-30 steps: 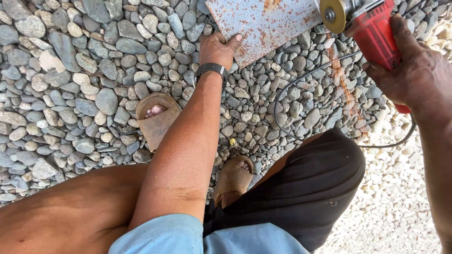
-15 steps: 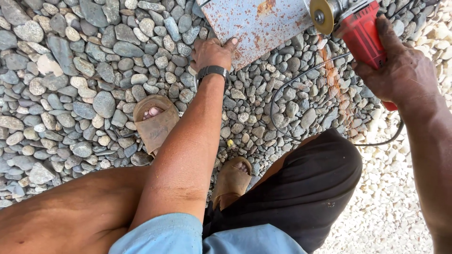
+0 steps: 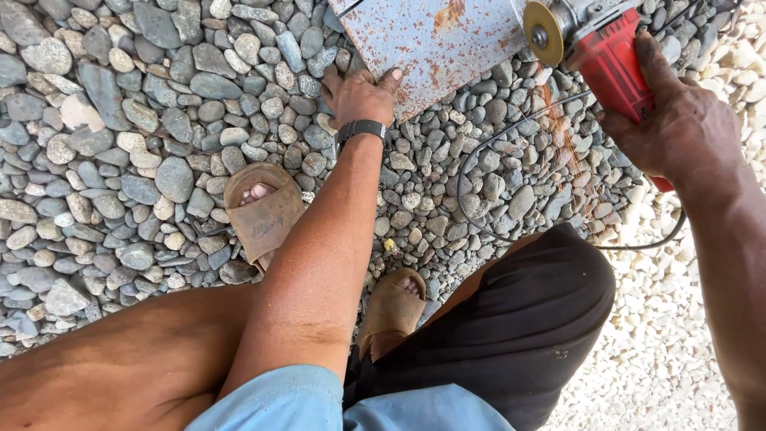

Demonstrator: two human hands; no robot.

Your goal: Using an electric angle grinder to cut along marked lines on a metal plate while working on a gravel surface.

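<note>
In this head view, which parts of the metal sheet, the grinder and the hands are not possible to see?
- Rusty metal sheet: far part cut off by the top edge.
- Red angle grinder: rear grip hidden under the right hand.
- Left hand: palm hidden, pressed on the sheet.
- Black cable: end runs behind the right arm.

The rusty metal sheet (image 3: 435, 44) runs off the top edge, so its full size cannot be told, and its near edge is covered by the left hand (image 3: 357, 94) pressed on it. The red grinder (image 3: 602, 56) is cut off at the top too, its handle buried in the right hand (image 3: 678, 128), and its black cord (image 3: 479, 199) slips out of sight behind the dark trouser knee (image 3: 527, 319). The brown sandal (image 3: 391, 307) is half hidden under that leg.
</note>
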